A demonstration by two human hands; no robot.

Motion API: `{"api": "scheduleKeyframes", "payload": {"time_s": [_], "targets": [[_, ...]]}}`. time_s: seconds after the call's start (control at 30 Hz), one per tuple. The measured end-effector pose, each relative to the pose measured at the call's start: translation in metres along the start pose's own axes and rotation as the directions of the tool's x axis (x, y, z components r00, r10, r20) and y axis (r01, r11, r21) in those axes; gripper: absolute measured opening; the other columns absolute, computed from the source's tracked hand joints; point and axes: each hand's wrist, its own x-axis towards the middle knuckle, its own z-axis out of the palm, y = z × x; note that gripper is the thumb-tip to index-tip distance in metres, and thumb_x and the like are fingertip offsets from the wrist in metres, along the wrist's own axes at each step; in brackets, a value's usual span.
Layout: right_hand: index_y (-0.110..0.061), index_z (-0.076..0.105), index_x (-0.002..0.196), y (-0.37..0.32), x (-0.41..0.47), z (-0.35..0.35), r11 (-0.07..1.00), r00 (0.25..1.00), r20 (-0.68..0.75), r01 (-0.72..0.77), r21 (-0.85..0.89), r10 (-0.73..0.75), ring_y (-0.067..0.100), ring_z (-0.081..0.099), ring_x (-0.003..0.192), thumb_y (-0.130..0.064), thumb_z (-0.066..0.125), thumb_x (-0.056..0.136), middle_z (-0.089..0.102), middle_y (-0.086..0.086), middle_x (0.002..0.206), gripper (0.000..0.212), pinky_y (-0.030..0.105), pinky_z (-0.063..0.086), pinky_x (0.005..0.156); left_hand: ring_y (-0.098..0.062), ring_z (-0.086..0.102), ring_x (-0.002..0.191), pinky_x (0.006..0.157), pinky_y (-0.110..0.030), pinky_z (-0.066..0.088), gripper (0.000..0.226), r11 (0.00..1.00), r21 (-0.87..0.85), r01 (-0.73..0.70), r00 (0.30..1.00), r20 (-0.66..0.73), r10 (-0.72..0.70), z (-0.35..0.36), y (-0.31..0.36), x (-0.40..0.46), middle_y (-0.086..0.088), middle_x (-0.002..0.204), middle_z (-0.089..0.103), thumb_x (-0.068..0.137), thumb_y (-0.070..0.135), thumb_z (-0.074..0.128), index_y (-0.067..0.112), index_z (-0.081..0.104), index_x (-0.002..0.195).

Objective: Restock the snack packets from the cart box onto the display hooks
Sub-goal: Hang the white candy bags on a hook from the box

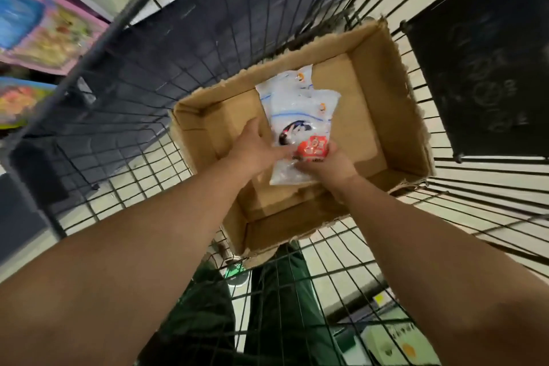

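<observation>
Inside the box (383,92), on the wire cart (341,258), we have both hands down on the packets (300,116). Two white packets lie overlapped on the box floor, towards its far side, the upper one bearing a red label at its near end. Our left hand (255,148) lies flat beside the packets, fingers fairly straight, the tips reaching the upper packet's left edge. Our right hand (329,163) curls its fingers over the packet's near end at the red label, gripping it. Whether the packet is lifted off the floor, we cannot tell. Blurred coloured packs (44,30) hang at upper left.
</observation>
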Motion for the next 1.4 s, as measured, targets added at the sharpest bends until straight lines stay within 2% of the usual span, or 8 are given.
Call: {"api": "scheduleKeyframes", "payload": {"time_s": [0.13,0.27,0.5,0.7,0.87,1.07,1.2,1.4], "targets": [[-0.023,0.052,0.122,-0.018,-0.005,0.010,0.998,0.971,0.234,0.057,0.001,-0.055,0.013,0.062,0.103,-0.047,0.078,0.073,0.066,-0.004,0.113,0.060,0.027,0.051,0.088,-0.021,0.070,0.101,0.089,-0.041,0.057,0.053,0.922,-0.369,0.117,0.992,0.007,-0.124,-0.003,-0.023,0.007,-0.003,0.113,0.073,0.072,0.020,0.087,0.017,0.064,0.120],[-0.022,0.043,0.136,-0.023,0.031,0.008,0.997,0.974,-0.221,0.055,0.057,-0.042,0.013,0.058,0.106,-0.052,0.060,0.088,0.056,-0.001,0.131,0.059,0.028,0.047,0.087,-0.025,0.071,0.097,0.084,-0.046,0.058,0.042,0.881,-0.447,0.155,0.987,0.040,-0.153,-0.007,-0.043,0.014,-0.007,0.113,0.072,0.081,0.014,0.079,0.017,0.064,0.119],[-0.016,0.038,0.139,-0.035,0.085,0.021,0.991,0.952,-0.295,0.043,-0.126,-0.078,0.020,0.061,0.111,-0.031,0.081,0.071,0.059,0.004,0.127,0.082,0.037,0.050,0.098,-0.021,0.071,0.096,0.084,-0.044,0.058,0.040,0.863,-0.472,0.180,0.982,0.043,-0.182,-0.002,-0.057,0.021,-0.002,0.111,0.073,0.081,0.018,0.079,0.021,0.064,0.118],[-0.008,0.061,0.114,-0.045,0.074,0.015,0.994,0.986,-0.165,0.007,-0.110,-0.025,0.018,0.066,0.090,-0.008,0.075,0.074,0.068,0.004,0.103,0.043,0.031,0.057,0.080,-0.023,0.072,0.095,0.085,-0.047,0.059,0.041,0.833,-0.534,0.144,0.986,0.011,-0.164,-0.004,-0.063,0.007,-0.004,0.111,0.073,0.079,0.017,0.081,0.020,0.065,0.117],[-0.019,0.062,0.095,-0.048,0.007,0.005,0.998,0.988,0.145,0.055,-0.036,-0.049,0.016,0.068,0.089,-0.007,0.079,0.075,0.072,0.001,0.099,0.029,0.030,0.056,0.076,-0.026,0.072,0.096,0.086,-0.051,0.058,0.046,0.826,-0.561,0.060,0.996,-0.022,-0.088,-0.025,-0.055,-0.030,-0.006,0.110,0.074,0.076,0.020,0.084,0.019,0.065,0.118],[-0.016,0.063,0.111,-0.079,-0.086,0.031,0.990,0.912,0.387,0.134,0.039,-0.139,0.028,0.066,0.106,-0.004,0.079,0.059,0.072,0.008,0.111,0.055,0.048,0.049,0.095,-0.028,0.074,0.091,0.081,-0.049,0.060,0.043,0.716,-0.692,-0.086,0.996,-0.043,0.079,-0.082,-0.066,-0.111,-0.008,0.102,0.077,0.077,0.025,0.084,0.018,0.068,0.116],[-0.010,0.064,0.109,-0.111,-0.170,0.084,0.956,0.853,0.432,0.246,0.161,-0.293,0.024,0.072,0.082,0.007,0.059,0.082,0.076,0.008,0.091,0.033,0.044,0.055,0.086,-0.031,0.073,0.095,0.082,-0.051,0.059,0.035,0.596,-0.770,-0.228,0.971,-0.137,0.195,-0.131,-0.107,-0.183,-0.014,0.107,0.075,0.082,0.020,0.078,0.014,0.069,0.115],[-0.012,0.060,0.122,-0.123,-0.307,0.230,0.903,0.738,0.537,0.411,0.125,-0.409,0.027,0.072,0.084,-0.006,0.057,0.090,0.073,0.013,0.100,0.033,0.042,0.059,0.073,-0.032,0.072,0.092,0.082,-0.054,0.058,0.023,0.477,-0.792,-0.381,0.925,-0.318,0.210,-0.227,-0.237,-0.310,-0.016,0.102,0.076,0.081,0.015,0.078,0.015,0.071,0.103]]}}
